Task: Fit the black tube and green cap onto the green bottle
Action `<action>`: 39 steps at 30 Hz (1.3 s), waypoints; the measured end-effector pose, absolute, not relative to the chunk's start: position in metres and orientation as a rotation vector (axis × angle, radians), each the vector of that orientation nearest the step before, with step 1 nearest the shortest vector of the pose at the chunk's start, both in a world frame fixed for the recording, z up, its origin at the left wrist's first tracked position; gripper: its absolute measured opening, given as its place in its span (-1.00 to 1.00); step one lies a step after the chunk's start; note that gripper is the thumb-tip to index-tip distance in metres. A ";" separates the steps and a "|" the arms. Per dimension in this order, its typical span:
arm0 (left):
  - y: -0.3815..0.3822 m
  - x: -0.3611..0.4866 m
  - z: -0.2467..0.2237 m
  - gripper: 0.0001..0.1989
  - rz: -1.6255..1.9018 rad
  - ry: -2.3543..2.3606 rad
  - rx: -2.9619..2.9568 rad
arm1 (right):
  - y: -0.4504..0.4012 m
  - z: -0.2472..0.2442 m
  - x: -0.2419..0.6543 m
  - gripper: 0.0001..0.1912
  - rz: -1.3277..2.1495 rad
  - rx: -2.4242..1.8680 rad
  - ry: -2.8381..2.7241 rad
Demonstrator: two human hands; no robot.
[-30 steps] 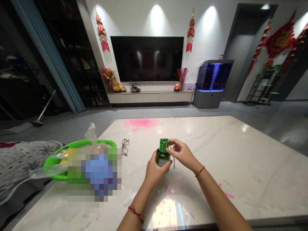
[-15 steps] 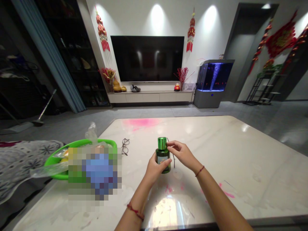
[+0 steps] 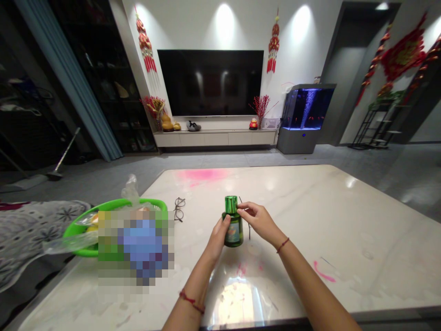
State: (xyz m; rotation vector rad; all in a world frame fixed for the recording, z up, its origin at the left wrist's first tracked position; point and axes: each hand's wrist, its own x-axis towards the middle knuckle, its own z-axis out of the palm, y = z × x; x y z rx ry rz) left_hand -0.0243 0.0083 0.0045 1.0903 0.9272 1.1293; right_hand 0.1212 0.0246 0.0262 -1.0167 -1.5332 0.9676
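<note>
While upright, bottle (image 3: 234, 233) in curled left fingers (image 3: 225, 222); right fingers (image 3: 248, 207) barely apart beside cap (image 3: 231, 204).

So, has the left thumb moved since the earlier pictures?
Yes. Against the glasses, which sit at the same spot in the picture, the left thumb has gone leftward, nearer to them, and higher up the green bottle.
</note>
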 end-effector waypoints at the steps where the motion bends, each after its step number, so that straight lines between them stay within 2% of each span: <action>1: 0.008 -0.024 0.005 -0.38 1.128 0.919 1.084 | 0.025 0.026 0.121 -0.75 0.967 -1.019 -1.533; 13: 0.002 -0.021 0.012 -0.47 1.162 1.148 1.371 | 0.022 0.029 0.121 -0.76 0.982 -1.011 -1.548; 21: 0.005 -0.018 0.008 -0.55 1.236 1.209 1.441 | 0.020 0.028 0.114 -0.66 0.923 -1.094 -1.536; 28: 0.004 -0.014 -0.001 -0.57 1.217 1.180 1.555 | 0.017 0.024 0.108 -0.52 0.696 -1.287 -1.573; 39: 0.001 -0.012 -0.002 -0.61 1.188 1.223 1.649 | 0.018 0.022 0.105 -0.60 0.559 -1.323 -1.547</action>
